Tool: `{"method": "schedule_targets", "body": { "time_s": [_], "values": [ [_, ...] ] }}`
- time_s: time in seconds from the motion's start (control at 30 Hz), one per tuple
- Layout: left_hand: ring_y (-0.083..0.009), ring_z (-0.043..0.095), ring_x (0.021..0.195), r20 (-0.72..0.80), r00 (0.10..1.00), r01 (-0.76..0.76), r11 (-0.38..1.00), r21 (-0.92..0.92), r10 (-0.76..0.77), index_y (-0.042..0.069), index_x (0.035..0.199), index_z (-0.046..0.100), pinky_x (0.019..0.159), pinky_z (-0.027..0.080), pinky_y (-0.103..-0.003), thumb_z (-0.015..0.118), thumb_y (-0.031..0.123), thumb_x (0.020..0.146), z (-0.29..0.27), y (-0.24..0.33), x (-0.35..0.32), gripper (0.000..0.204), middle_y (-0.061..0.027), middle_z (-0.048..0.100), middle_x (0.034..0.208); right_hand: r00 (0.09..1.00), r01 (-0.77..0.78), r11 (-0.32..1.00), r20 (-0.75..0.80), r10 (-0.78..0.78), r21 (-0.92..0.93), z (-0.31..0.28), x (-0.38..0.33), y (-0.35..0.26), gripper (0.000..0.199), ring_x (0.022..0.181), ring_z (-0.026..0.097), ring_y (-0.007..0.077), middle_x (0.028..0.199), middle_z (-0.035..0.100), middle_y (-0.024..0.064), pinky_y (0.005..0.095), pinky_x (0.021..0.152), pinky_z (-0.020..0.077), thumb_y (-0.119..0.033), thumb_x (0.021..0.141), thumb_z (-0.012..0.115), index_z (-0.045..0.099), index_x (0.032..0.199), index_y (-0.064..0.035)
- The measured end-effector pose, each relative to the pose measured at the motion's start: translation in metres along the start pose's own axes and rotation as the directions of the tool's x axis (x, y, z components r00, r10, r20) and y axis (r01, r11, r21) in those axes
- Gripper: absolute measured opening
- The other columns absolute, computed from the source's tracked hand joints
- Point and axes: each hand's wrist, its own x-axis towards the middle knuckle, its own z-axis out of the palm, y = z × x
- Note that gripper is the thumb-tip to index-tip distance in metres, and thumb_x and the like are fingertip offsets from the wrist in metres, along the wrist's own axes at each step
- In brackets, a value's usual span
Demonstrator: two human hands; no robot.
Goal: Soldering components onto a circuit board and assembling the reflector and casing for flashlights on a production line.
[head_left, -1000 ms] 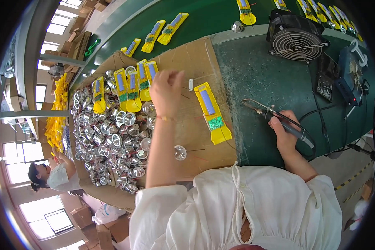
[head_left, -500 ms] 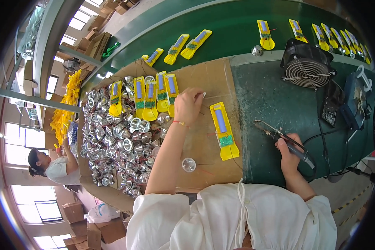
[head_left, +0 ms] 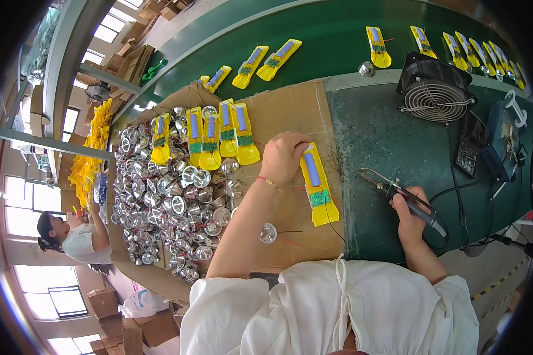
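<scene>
A yellow torch housing lies on the cardboard, holding a lilac battery cell and a green circuit board with thin wires. At its far end, my left hand pinches a small white piece, mostly hidden by the fingers. My right hand is closed round a soldering iron, whose thin tip points left over the green bench. A clear round reflector cup with wires rests on the cardboard near my left forearm.
Many silvery reflector cups fill the left side, with several yellow housings on top. A black fan and a blue-grey solder spool stand stand at right. More housings line the green conveyor. Another person works far left.
My left hand has moved right and slightly nearer with the white piece, reaching the housing's far end. My right hand still holds the soldering iron in about the same place.
</scene>
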Motion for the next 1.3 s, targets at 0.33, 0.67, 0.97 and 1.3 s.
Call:
{"method": "schedule_targets", "body": {
  "time_s": [0.33,0.67,0.97,1.3],
  "values": [
    [-0.0283,0.061,0.076,0.184,0.979,0.097,0.995,-0.024,-0.091,0.006,0.090,0.060,0.069,0.049,-0.037,0.061,0.006,0.076,-0.011,0.009,0.019,0.014,-0.0112,0.063,0.083,1.000,-0.023,1.000,-0.017,0.023,0.012,0.001,0.000,-0.001,0.017,0.063,0.054,0.0083,0.071,0.059,0.0057,0.0211,0.059,0.0435,-0.012,0.081,0.065,0.052,0.085,-0.0018],
    [-0.0218,0.057,0.067,0.103,0.986,0.143,0.981,-0.132,-0.130,0.003,0.087,0.059,0.064,0.049,-0.031,0.070,0.004,0.069,-0.005,0.005,0.014,0.021,-0.0091,0.056,0.074,0.999,-0.030,1.000,-0.029,0.029,-0.006,0.002,0.000,-0.002,0.017,0.064,0.054,0.0105,0.072,0.056,0.0060,0.0227,0.061,0.0437,-0.015,0.082,0.062,0.052,0.085,-0.0013],
    [-0.0176,0.058,0.067,0.304,0.919,0.312,0.935,-0.170,-0.251,0.003,0.084,0.063,0.063,0.048,-0.028,0.071,0.004,0.069,-0.017,0.002,0.031,0.017,-0.0068,0.058,0.076,0.999,-0.027,0.999,-0.018,0.028,0.016,-0.001,0.001,0.000,0.017,0.065,0.055,0.0095,0.072,0.058,0.0060,0.0215,0.061,0.0442,-0.011,0.081,0.064,0.053,0.088,-0.0008],
    [-0.0171,0.063,0.069,0.029,0.972,0.232,0.941,-0.246,-0.232,0.002,0.081,0.065,0.064,0.050,-0.028,0.073,0.014,0.071,-0.018,-0.013,0.007,0.017,-0.0080,0.062,0.078,0.999,-0.043,0.999,-0.032,0.044,0.016,0.000,0.001,0.000,0.017,0.064,0.056,0.0098,0.071,0.059,0.0062,0.0218,0.060,0.0445,-0.014,0.082,0.063,0.053,0.086,-0.0010]
  ]
}}
